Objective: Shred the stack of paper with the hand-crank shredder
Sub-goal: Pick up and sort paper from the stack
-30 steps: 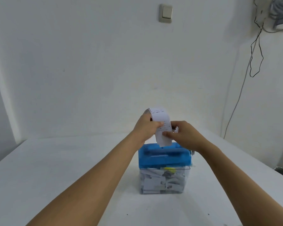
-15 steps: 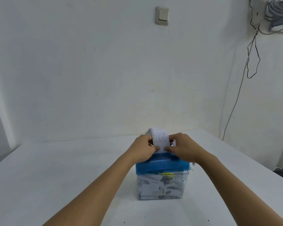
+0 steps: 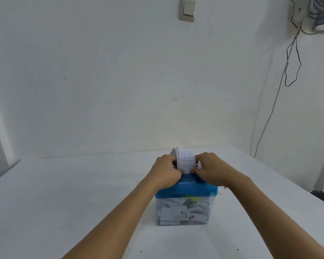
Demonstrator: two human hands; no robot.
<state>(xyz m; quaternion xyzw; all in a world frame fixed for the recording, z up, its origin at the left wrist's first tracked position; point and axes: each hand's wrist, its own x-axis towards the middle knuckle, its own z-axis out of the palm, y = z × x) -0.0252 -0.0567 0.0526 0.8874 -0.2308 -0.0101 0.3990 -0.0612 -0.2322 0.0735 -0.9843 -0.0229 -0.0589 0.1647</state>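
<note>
I am pinching the curled paper point(image 3: 185, 161) with the fingers point(image 3: 178, 172) of my left hand point(image 3: 166, 171) and right hand point(image 3: 211, 170), both curled round it. I am holding it upright atop the blue shredder point(image 3: 187, 189), at lower centre of the frame on the worktop point(image 3: 64, 202).

No legible text anywhere. Paper slip point(image 3: 185, 161), pinched between left hand point(image 3: 166, 172) and right hand point(image 3: 211, 171): faint printed rows above the fingertips, too small and blurred to read.

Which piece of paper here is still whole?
The curled printed slip, pinched between the left hand and right hand above the blue shredder lid; the other pieces lie cut up in the clear bin below.
</note>
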